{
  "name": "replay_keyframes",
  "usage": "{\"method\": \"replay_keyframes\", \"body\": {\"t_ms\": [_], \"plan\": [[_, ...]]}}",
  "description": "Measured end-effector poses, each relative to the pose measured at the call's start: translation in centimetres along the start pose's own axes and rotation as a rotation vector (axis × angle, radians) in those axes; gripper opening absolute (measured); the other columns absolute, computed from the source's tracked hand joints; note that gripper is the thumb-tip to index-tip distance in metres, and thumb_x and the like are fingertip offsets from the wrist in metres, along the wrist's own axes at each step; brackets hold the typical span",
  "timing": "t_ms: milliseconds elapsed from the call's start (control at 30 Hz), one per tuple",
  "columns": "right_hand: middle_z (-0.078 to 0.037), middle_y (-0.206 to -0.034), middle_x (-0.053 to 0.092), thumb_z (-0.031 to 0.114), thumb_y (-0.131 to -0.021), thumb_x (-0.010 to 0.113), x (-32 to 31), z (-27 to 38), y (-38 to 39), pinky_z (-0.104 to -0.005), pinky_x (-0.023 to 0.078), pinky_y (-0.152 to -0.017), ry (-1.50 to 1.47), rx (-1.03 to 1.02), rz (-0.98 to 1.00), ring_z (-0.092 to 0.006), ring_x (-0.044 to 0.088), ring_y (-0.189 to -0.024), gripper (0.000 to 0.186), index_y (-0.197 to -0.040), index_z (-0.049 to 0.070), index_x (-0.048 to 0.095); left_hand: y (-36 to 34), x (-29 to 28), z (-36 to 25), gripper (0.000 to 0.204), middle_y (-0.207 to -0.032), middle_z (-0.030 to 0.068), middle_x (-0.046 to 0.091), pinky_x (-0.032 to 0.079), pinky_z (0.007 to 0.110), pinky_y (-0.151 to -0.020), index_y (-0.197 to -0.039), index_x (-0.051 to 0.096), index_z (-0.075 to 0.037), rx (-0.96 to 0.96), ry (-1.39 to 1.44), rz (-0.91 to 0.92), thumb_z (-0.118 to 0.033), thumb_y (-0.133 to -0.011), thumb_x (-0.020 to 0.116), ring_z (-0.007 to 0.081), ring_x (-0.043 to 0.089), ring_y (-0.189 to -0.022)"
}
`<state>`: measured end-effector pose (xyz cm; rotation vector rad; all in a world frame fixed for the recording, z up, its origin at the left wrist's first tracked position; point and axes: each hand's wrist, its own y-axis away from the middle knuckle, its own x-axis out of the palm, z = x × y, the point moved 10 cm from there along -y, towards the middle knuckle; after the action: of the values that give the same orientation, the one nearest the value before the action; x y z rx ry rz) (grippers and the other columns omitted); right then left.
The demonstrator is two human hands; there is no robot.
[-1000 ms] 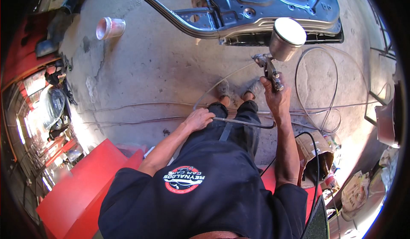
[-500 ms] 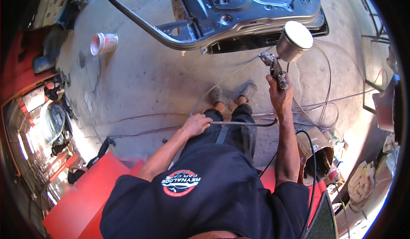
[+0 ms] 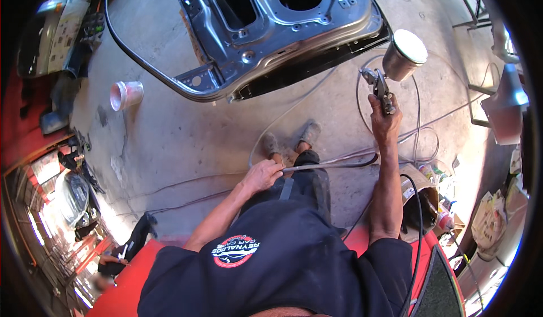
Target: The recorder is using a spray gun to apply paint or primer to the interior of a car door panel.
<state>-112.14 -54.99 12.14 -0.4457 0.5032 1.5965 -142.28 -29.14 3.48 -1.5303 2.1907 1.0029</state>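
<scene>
My right hand (image 3: 387, 121) is closed round the handle of a metal spray gun (image 3: 381, 88), held out to the right. A silvery cup with a pale round lid (image 3: 405, 55) sits on top of the gun. In front of my body my left hand (image 3: 263, 175) grips the air hose (image 3: 328, 167), which runs across toward my right forearm. Ahead of me lies a dark grey car door panel (image 3: 271, 42) with cut-out openings and a curved window frame (image 3: 138, 61). The spray gun is to the right of the door's near corner, apart from it.
A pinkish plastic tub (image 3: 126, 95) stands on the concrete floor (image 3: 186, 133) at the left. Loose hoses (image 3: 418, 130) trail over the floor. A cardboard box (image 3: 419, 198) is by my right elbow, red panels (image 3: 127, 280) lie behind me, and another person (image 3: 121, 252) is at lower left.
The view has shifted, so the door shows farther left and lower. My right hand with the spray gun appears slightly farther right and lower. Both grips are unchanged.
</scene>
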Motion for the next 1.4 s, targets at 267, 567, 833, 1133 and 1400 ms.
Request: {"method": "replay_keyframes", "body": {"t_ms": [267, 567, 833, 1133, 1400], "plan": [[-0.016, -0.067, 0.064, 0.027, -0.094, 0.078, -5.9, -0.6, -4.7, -0.0387, 0.049, -0.058, 0.084, -0.030, -0.165, -0.0232, 0.062, -0.059, 0.028, -0.093, 0.003, 0.063, -3.9, 0.2, -3.9, 0.022, -0.092, 0.0163, 0.068, 0.053, 0.050, -0.078, -0.113, 0.071, -0.009, 0.008, 0.022, -0.030, -0.019, -0.094, 0.067, 0.0378, 0.066, -0.091], [-0.023, -0.073, 0.064, 0.033, -0.095, 0.076, -8.4, 0.6, -8.6, -0.0452, 0.050, -0.060, 0.165, -0.069, -0.264, -0.0433, 0.065, -0.067, 0.033, -0.098, 0.002, 0.065, -5.5, 0.7, -5.2, 0.024, -0.092, 0.0184, 0.069, 0.053, 0.050, -0.080, -0.116, 0.070, -0.007, 0.041, 0.103, -0.092, -0.018, -0.096, 0.066, 0.0397, 0.067, -0.089], [-0.014, -0.068, 0.065, 0.033, -0.094, 0.078, -6.0, 2.1, -6.7, -0.0389, 0.047, -0.059, 0.125, 0.000, -0.065, -0.0194, 0.058, -0.060, 0.035, -0.097, 0.001, 0.065, -4.0, 0.7, -4.3, 0.022, -0.091, 0.0190, 0.067, 0.053, 0.048, -0.080, -0.112, 0.070, -0.003, 0.000, 0.085, -0.078, -0.015, -0.094, 0.067, 0.0387, 0.066, -0.089], [-0.012, -0.062, 0.057, 0.032, -0.095, 0.078, -1.2, 4.6, -0.9, -0.0378, 0.045, -0.055, 0.075, 0.006, 0.063, -0.0189, 0.049, -0.056, 0.034, -0.095, 0.001, 0.064, 0.3, 1.8, 0.3, 0.022, -0.089, 0.0168, 0.066, 0.052, 0.047, -0.079, -0.112, 0.071, -0.005, -0.067, 0.045, -0.006, -0.018, -0.094, 0.068, 0.0368, 0.065, -0.088], [-0.014, -0.065, 0.058, 0.035, -0.095, 0.077, 5.4, 7.3, 4.2, -0.0383, 0.046, -0.057, 0.037, -0.040, 0.180, -0.0222, 0.049, -0.057, 0.038, -0.095, 0.001, 0.063, 5.1, 2.2, 5.5, 0.021, -0.092, 0.0144, 0.067, 0.053, 0.049, -0.082, -0.109, 0.073, -0.011, -0.123, -0.005, -0.005, -0.023, -0.093, 0.068, 0.0368, 0.066, -0.095]]}}
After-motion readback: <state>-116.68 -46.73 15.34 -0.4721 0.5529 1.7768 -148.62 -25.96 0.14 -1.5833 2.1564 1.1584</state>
